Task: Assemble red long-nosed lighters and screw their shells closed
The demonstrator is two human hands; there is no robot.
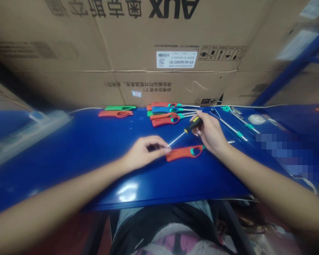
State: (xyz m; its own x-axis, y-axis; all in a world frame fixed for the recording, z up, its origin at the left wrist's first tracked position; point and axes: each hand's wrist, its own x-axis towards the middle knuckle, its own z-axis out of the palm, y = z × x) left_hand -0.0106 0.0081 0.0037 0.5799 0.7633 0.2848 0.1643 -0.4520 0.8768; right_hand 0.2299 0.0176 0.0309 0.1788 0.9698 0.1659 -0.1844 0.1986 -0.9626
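My right hand [210,131] is closed around the black and yellow handle of a screwdriver [193,125], whose metal shaft slants down to the left. At the shaft's tip, the thumb and forefinger of my left hand [146,151] are pinched together; whatever sits between them is too small to make out. Under the fingertips lies an orange gas lighter [180,154] with a teal trigger, flat on the blue table. Its metal tube passes beneath my right wrist and is partly hidden.
Several assembled lighters [166,121] lie in a group at the back. Left of them are a green handle shell [119,108] and an orange handle shell [115,114]. Metal tubes [230,125] and a white round object [256,119] lie to the right. A cardboard box [108,46] stands behind.
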